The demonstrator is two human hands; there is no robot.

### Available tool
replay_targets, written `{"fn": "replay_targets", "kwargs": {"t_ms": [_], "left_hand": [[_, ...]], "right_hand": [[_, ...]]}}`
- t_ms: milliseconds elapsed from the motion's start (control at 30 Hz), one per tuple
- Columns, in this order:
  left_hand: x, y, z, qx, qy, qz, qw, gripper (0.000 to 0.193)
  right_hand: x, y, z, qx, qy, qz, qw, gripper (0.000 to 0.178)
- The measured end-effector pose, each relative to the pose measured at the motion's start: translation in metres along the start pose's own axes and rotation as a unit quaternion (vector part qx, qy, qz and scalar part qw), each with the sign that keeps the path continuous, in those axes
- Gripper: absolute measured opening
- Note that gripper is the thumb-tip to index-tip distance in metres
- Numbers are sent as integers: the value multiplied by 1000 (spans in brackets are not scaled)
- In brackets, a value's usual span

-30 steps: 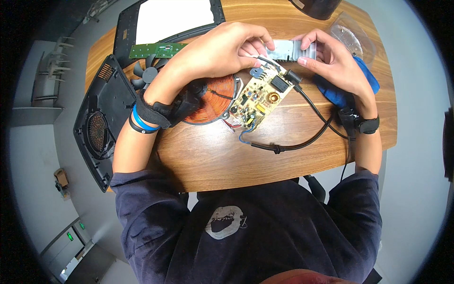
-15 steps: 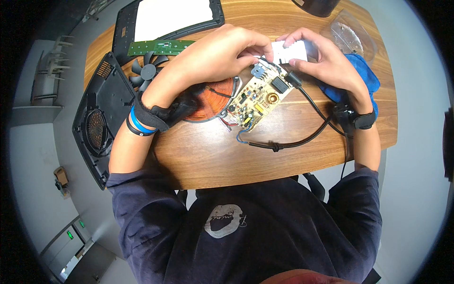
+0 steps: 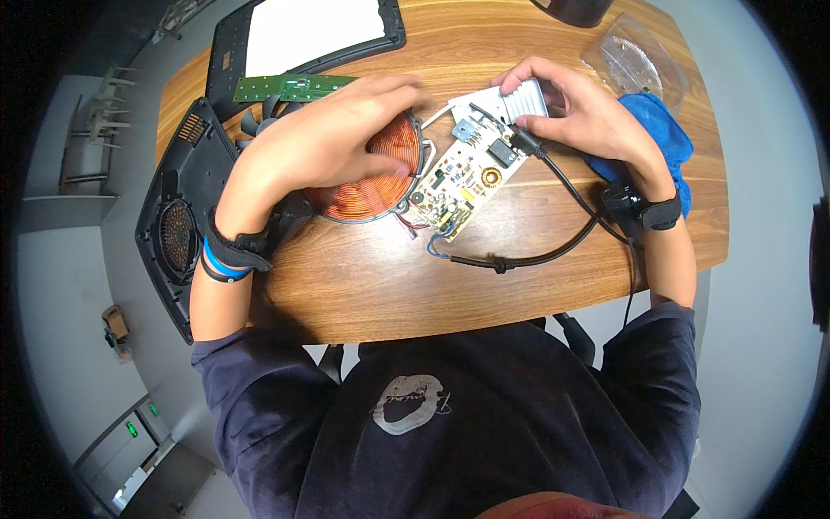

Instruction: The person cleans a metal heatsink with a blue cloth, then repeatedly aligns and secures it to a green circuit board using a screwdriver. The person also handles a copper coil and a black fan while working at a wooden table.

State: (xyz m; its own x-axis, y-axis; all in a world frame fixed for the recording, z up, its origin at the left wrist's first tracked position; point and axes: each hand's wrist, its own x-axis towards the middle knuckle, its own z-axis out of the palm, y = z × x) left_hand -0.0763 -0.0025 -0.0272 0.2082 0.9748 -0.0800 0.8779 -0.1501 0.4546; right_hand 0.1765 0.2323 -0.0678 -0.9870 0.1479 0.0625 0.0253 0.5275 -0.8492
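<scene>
My left hand (image 3: 341, 138) hovers over the round copper coil (image 3: 398, 151), fingers apart and nothing between them. A silver finned heat sink (image 3: 524, 100) is gripped by my right hand (image 3: 584, 112), its thumb on the near side and fingers over the far edge. Just below it lies the cream circuit board (image 3: 458, 186), crowded with components, including a copper-wound ring and a black block. A thick black power cord (image 3: 566, 251) with a moulded collar beside the heat sink loops round to the board's near end. Thin wires run between board and coil.
On the left are a black housing shell (image 3: 186, 216), a black fan (image 3: 251, 124) partly behind my arm, and a green circuit strip (image 3: 290, 88). A white panel in a black frame (image 3: 393, 22) lies behind. At right sit a blue cloth (image 3: 648, 117) and a clear plastic tray (image 3: 635, 60).
My left hand has let go near the board's far end and moved left over the coil. The heat sink has tilted in my right hand, so its fins now show.
</scene>
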Motion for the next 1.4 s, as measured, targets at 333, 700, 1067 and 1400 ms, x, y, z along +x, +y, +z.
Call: {"fn": "replay_targets", "kwargs": {"t_ms": [333,700,1067,1400], "left_hand": [[-12,-4,11,149,-49,-39,987,120],[6,-22,13,107,6,40,993,77],[3,-6,-13,127,20,62,990,76],[2,6,-27,94,38,78,992,62]], "right_hand": [[-3,-3,-2,-73,-12,-10,997,37],[1,-5,0,-184,-82,-11,979,44],[27,-4,6,-207,-113,16,972,50],[31,-26,16,-204,-92,3,975,39]]}}
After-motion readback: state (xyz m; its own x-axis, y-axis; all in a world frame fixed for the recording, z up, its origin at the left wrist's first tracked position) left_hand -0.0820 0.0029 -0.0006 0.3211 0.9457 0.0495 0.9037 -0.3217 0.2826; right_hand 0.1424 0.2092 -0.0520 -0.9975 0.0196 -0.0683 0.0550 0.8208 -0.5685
